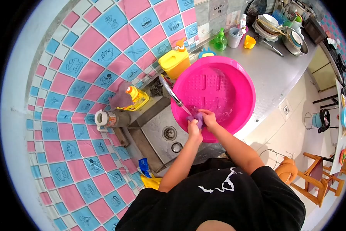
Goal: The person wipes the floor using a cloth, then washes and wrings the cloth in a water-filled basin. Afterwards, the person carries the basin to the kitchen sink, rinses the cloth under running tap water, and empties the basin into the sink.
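Observation:
A small bunched purple cloth (198, 116) is held between my two hands over the near-left part of a large pink basin (247, 90). My left hand (195, 130) has its fingers closed on the near side of the cloth. On its right side, my right hand (209, 118) also grips it, thumb and fingers bent around the fabric. Just above the cloth is the end of the metal faucet (172, 94), with a thin stream of water coming down onto it. Shallow water covers the ridged bottom of the basin.
Left of the basin lies a steel sink (151, 131). A yellow container (174, 61), a yellow detergent bottle (136, 98) and a jar (107, 118) line the tiled wall. Along the back counter stand a green bottle (220, 40), a yellow cup (249, 41) and stacked dishes (266, 29).

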Available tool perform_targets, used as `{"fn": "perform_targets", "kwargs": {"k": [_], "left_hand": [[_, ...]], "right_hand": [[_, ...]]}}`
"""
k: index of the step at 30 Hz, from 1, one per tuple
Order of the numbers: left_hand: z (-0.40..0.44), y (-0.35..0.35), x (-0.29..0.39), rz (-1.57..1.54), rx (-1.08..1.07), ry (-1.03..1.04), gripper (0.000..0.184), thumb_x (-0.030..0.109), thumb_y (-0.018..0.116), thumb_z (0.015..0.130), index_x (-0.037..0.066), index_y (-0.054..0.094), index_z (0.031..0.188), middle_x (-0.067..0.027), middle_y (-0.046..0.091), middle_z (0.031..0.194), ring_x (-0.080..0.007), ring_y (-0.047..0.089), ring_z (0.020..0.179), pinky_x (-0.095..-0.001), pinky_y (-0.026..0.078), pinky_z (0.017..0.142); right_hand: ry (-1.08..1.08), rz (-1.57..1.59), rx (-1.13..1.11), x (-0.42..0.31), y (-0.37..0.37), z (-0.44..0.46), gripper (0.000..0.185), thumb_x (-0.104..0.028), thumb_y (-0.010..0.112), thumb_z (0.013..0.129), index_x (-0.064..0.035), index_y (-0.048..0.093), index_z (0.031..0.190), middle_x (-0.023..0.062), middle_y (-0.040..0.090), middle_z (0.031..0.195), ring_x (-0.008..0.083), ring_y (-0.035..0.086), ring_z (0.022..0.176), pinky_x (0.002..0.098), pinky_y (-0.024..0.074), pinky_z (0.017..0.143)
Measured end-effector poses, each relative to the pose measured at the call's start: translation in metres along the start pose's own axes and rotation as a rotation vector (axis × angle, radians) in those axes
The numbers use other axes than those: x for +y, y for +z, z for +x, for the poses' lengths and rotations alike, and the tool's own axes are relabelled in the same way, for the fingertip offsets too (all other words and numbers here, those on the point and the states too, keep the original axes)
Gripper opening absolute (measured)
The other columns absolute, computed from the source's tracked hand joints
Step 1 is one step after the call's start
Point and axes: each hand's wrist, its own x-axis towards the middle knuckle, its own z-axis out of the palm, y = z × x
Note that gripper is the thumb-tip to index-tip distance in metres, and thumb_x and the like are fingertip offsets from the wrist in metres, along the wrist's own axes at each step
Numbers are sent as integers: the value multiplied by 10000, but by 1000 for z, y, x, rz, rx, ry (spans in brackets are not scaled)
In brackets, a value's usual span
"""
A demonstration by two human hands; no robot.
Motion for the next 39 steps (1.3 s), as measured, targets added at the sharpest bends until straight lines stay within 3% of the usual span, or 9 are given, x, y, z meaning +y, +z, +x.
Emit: {"fn": "perform_targets", "kwargs": {"k": [4,5,9,12,15,21,27,35,39], "left_hand": [[29,-21,-8,-266,-247,-284,339,342,335,862,70,530,915,-67,591,898,-224,579,864,-366,473,768],[5,0,14,-302,-161,-387,364,382,338,866,75,535,862,-75,593,868,-232,583,842,-385,473,762],[53,-46,-27,-608,-1089,-376,437,491,378,866,87,534,921,-87,588,933,-242,571,917,-392,459,817],[27,-22,-18,-528,-426,-513,407,449,380,901,102,530,1052,-86,567,1073,-244,545,995,-429,430,883],[28,-19,-24,-348,-252,-403,357,319,326,929,95,507,1141,-85,543,1141,-263,512,1067,-460,423,893],[-1,-13,2,-281,-171,-459,367,264,303,900,58,509,1123,-95,547,1136,-272,517,1047,-452,431,878],[7,-18,8,-369,-140,-479,394,250,292,876,33,511,1122,-109,565,1109,-255,525,1040,-446,425,906],[19,0,-2,-125,91,-597,653,558,476,821,98,336,1263,-262,297,1256,-432,365,1130,-551,333,960],[31,5,-12,-15,-69,-554,634,551,499,811,96,397,1240,-181,415,1202,-365,424,1091,-521,381,918]], "right_hand": [[-359,-490,188,-56,25,-46,324,-283,627,797,18,629,677,81,547,506,127,522,489,313,410,476],[-324,-574,99,-63,24,-54,325,-323,625,784,-21,637,666,183,583,593,296,571,494,398,434,507],[-346,-945,-216,-102,33,-90,304,-359,569,798,-57,567,832,205,602,780,393,587,721,462,453,623],[-536,-1097,-103,-79,23,-50,388,-422,460,856,-72,581,739,210,594,662,393,592,664,492,469,613],[-389,-930,107,-72,15,-14,428,-420,423,879,-32,585,798,245,605,756,421,589,780,510,450,696],[-3,-920,14,-57,-43,34,593,-548,490,800,22,638,874,282,606,870,413,587,888,449,457,761],[357,-674,-458,-103,-71,12,313,-312,675,770,-19,685,878,63,647,735,155,589,683,316,458,623],[-225,-378,-9,-77,-59,9,149,-160,632,795,-17,593,788,12,553,687,110,521,629,273,433,573],[-31,-139,-15,-87,-8,-42,221,-227,611,816,-17,569,762,17,516,616,119,495,561,278,398,511]]}}
